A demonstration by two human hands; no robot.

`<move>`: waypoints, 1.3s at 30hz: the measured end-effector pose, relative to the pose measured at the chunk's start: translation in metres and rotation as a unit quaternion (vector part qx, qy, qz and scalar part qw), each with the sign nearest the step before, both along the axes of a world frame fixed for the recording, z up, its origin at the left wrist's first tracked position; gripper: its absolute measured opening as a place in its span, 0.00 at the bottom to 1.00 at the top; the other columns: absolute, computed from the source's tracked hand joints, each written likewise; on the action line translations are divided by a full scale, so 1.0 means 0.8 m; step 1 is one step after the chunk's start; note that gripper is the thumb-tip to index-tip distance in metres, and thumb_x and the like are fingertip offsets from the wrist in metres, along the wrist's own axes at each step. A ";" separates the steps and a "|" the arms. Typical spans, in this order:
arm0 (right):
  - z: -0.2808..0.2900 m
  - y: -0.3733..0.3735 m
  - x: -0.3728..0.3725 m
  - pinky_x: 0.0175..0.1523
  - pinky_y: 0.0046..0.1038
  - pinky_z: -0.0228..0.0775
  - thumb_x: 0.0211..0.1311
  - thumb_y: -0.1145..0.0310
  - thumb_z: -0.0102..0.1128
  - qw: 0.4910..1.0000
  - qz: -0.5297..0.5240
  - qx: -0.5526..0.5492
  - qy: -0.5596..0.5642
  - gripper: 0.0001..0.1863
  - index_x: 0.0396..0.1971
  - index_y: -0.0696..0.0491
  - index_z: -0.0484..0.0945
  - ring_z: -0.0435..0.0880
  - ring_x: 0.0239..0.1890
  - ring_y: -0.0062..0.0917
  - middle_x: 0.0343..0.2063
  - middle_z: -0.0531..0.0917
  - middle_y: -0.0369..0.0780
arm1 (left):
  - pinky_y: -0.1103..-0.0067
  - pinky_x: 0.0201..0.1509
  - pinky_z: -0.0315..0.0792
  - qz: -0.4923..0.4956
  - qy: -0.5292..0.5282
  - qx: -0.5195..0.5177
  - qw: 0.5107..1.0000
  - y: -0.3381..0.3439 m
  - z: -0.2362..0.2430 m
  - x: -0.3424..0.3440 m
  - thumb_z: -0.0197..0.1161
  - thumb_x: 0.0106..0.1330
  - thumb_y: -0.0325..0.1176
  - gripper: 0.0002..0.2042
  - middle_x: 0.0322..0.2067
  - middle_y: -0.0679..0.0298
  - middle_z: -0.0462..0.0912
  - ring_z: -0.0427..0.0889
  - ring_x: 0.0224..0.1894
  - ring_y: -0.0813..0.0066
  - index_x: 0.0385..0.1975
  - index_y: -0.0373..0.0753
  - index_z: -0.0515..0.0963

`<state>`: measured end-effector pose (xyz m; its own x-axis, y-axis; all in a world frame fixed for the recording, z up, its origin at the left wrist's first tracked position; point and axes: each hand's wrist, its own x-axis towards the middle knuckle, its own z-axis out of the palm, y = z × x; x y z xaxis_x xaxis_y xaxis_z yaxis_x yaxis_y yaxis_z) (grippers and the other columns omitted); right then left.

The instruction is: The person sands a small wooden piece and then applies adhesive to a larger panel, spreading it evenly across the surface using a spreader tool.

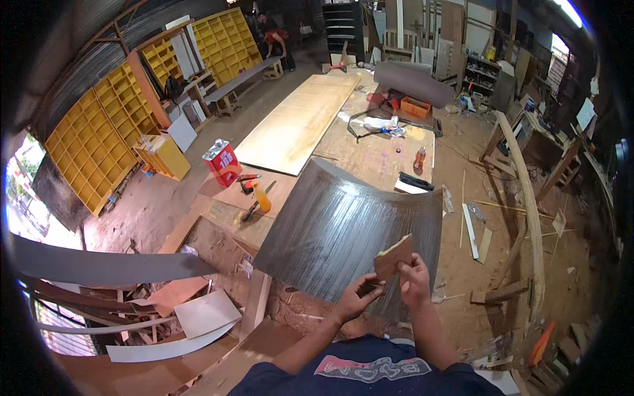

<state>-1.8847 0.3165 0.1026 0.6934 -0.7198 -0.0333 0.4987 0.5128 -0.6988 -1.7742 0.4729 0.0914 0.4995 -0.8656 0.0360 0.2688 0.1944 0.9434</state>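
My right hand point(413, 280) grips a small flat brown piece of board point(393, 259) with a pale, uneven edge, holding it up above a dark sheet. Just left of it, my left hand point(358, 298) has its fingers half curled and a little apart, with nothing visible in them. Below both hands lies the large dark sheet point(330, 224), curved and glossy with streaks that look wet. It rests on a wooden worktable point(370, 158), and its near edge hangs toward me.
Left of the sheet are a red-and-white can point(222, 162) and an orange spray bottle point(262, 198). Behind it lie a pale wood panel point(300, 122), a dark roll point(413, 84) and an orange box point(415, 107). Offcuts point(206, 313) stand at lower left. A person point(277, 41) bends over far back.
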 end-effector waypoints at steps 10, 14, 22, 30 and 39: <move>-0.002 0.001 0.024 0.56 0.27 0.70 0.60 0.76 0.74 0.984 0.138 -0.057 0.094 0.17 0.47 0.57 0.80 0.81 0.48 0.20 0.44 0.84 0.35 | 0.73 0.49 0.78 -0.020 -0.001 0.038 0.999 0.016 -0.006 0.026 0.65 0.75 0.32 0.12 0.40 0.65 0.85 0.83 0.41 0.76 0.51 0.33 0.82; 0.099 -0.071 0.019 0.61 0.35 0.69 0.68 0.48 0.65 0.963 -0.010 -0.251 -0.095 0.33 0.62 0.59 0.76 0.80 0.57 0.30 0.57 0.82 0.44 | 0.70 0.50 0.78 0.143 -0.100 0.060 0.983 0.045 0.035 0.069 0.61 0.76 0.33 0.10 0.40 0.62 0.86 0.83 0.40 0.72 0.44 0.31 0.84; 0.232 -0.171 -0.062 0.74 0.46 0.53 0.68 0.26 0.44 0.852 -0.025 -0.420 -0.311 0.52 0.73 0.57 0.63 0.72 0.67 0.44 0.65 0.75 0.52 | 0.72 0.55 0.80 0.349 -0.112 -0.059 0.928 0.113 0.099 0.202 0.64 0.74 0.32 0.09 0.41 0.60 0.87 0.85 0.43 0.68 0.45 0.34 0.83; -0.021 -0.166 -0.048 0.63 0.42 0.71 0.69 0.60 0.61 0.689 -0.140 -0.351 0.619 0.25 0.56 0.66 0.79 0.83 0.57 0.49 0.51 0.85 0.56 | 0.76 0.39 0.73 0.325 -0.362 0.480 0.730 0.097 0.072 0.367 0.70 0.68 0.46 0.20 0.26 0.59 0.84 0.79 0.31 0.75 0.39 0.30 0.85; -0.209 -0.125 -0.039 0.59 0.44 0.73 0.73 0.57 0.56 0.600 -0.222 -0.356 0.681 0.24 0.55 0.62 0.80 0.83 0.53 0.54 0.47 0.86 0.56 | 0.71 0.50 0.77 0.200 -0.334 0.328 0.861 0.083 -0.088 0.508 0.69 0.67 0.44 0.18 0.41 0.53 0.89 0.88 0.43 0.62 0.45 0.34 0.86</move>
